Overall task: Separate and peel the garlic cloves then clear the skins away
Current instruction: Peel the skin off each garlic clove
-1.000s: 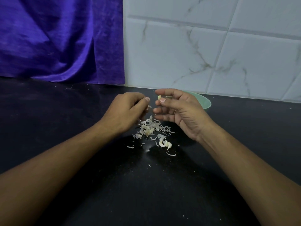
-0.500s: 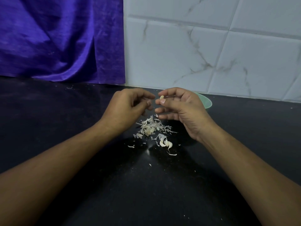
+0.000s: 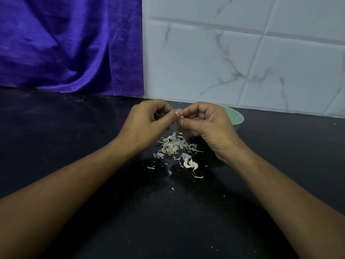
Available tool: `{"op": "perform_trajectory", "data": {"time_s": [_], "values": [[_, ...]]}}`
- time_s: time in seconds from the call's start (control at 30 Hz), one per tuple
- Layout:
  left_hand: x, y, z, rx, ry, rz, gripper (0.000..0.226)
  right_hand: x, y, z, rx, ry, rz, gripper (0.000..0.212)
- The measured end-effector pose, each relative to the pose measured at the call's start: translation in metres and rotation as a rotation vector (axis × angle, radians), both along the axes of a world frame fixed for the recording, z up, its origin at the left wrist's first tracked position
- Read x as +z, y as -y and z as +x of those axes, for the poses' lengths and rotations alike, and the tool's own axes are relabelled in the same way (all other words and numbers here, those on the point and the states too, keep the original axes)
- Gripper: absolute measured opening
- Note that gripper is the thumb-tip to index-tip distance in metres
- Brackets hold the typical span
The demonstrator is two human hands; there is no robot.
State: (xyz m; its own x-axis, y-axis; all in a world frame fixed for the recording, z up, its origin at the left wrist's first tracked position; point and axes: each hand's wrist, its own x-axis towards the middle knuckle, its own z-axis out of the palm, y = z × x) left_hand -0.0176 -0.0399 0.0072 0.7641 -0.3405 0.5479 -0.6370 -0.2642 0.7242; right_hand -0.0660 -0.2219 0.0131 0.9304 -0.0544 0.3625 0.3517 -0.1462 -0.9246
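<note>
Head view: you hold one small garlic clove (image 3: 181, 116) between both hands, above the heap of skins (image 3: 173, 144) on the counter (image 3: 93, 146).
It should be light, firm and slick once bare, and its skin papery. Your right hand (image 3: 207, 124) pinches it in curled fingertips. Your left hand (image 3: 147, 122) nips its near end, probably the skin.

Black countertop (image 3: 74, 165) with a heap of garlic skins (image 3: 173, 144), cloves (image 3: 190, 164) just beside it, a green bowl (image 3: 236, 116) behind.
</note>
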Motion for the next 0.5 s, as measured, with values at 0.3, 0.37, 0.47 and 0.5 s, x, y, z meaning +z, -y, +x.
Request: {"op": "perform_trajectory", "data": {"time_s": [0.3,0.37,0.47,0.5], "values": [[-0.0001,0.0002,0.0017,-0.046,-0.056,-0.01,0.014,-0.0011,0.0014,0.0007,-0.023,0.078,-0.06,0.013],[-0.001,0.0007,0.0016,-0.035,-0.057,0.006,0.014,-0.0016,0.0016,0.0015,-0.032,0.094,-0.084,0.013],[-0.0011,0.0005,0.0013,-0.024,-0.045,0.044,0.012,-0.0037,0.0031,0.0037,-0.043,0.11,-0.119,0.012],[-0.0007,0.0004,0.001,-0.027,-0.045,0.052,0.011,-0.0043,0.0037,0.0046,-0.049,0.116,-0.131,0.012]]}}
